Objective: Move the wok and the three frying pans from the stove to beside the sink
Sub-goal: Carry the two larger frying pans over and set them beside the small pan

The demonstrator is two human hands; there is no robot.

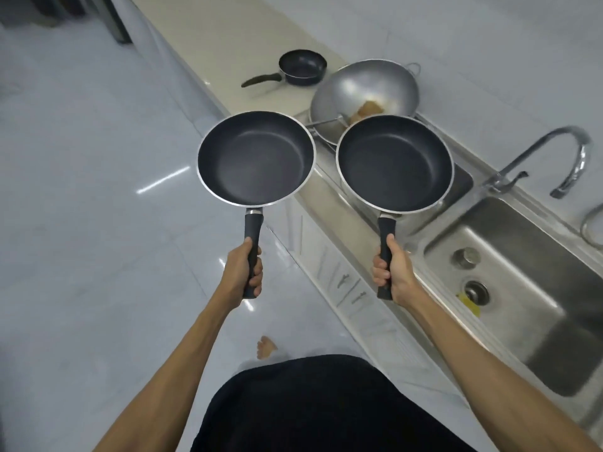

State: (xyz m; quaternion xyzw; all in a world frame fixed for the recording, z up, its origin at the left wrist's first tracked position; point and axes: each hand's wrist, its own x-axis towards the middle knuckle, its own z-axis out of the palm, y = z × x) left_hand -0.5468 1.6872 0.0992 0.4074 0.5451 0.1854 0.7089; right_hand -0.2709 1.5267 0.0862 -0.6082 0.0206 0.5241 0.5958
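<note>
Two black pans are held level in the air by their handles: left pan (256, 158) over the floor, right pan (394, 163) above the desk edge. Small pan (301, 71) and tilted steel wok (363, 96) sit on the desk.

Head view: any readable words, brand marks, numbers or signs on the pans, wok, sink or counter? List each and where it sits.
None readable. The two black non-stick frying pans held in the hands, the small black pan, the grey metal wok, the steel sink and the chrome tap show no lettering or labels.
</note>
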